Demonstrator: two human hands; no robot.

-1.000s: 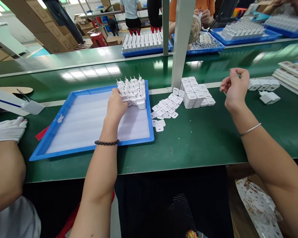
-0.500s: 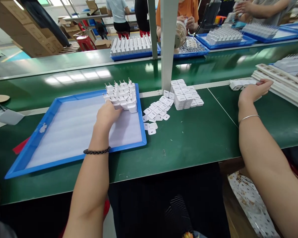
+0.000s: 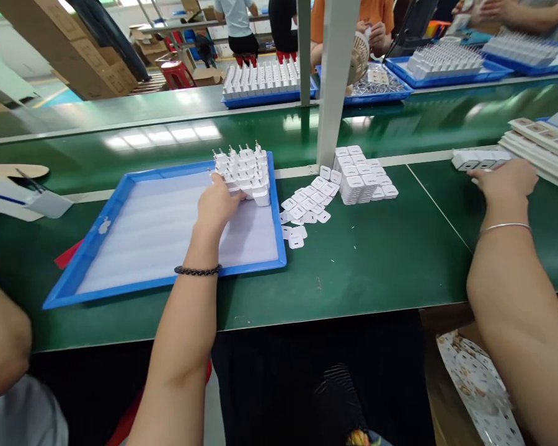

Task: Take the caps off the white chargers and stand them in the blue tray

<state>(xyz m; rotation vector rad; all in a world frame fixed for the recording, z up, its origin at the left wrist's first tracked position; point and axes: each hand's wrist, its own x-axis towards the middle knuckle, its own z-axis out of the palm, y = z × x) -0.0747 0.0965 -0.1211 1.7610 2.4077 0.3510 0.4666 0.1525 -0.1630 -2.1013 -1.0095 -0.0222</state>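
Observation:
A blue-rimmed tray (image 3: 167,284) with a white lining lies on the green bench. White plug housings (image 3: 242,170) with upright pins are packed in its back right corner. My left hand (image 3: 217,201) is at their front left edge, thumb and fingers closed around the near pieces. My right hand (image 3: 511,179) is at the far right, at a short row of white blocks (image 3: 481,159); its thumb and fingers are spread along the row's near side. Between the hands lie loose white plates (image 3: 307,201) beside neatly stacked ones (image 3: 357,179).
A white post (image 3: 332,87) rises behind the stacks. Long white strips (image 3: 546,152) lie at the far right. Blue trays of parts (image 3: 265,93) line the bench opposite, where people sit. A person's arm (image 3: 2,328) is at the left edge.
My right hand has lowered onto the row of white blocks, its fingers now beside them. My left hand stays at the plug housings. The whole view has shifted, with things appearing farther right.

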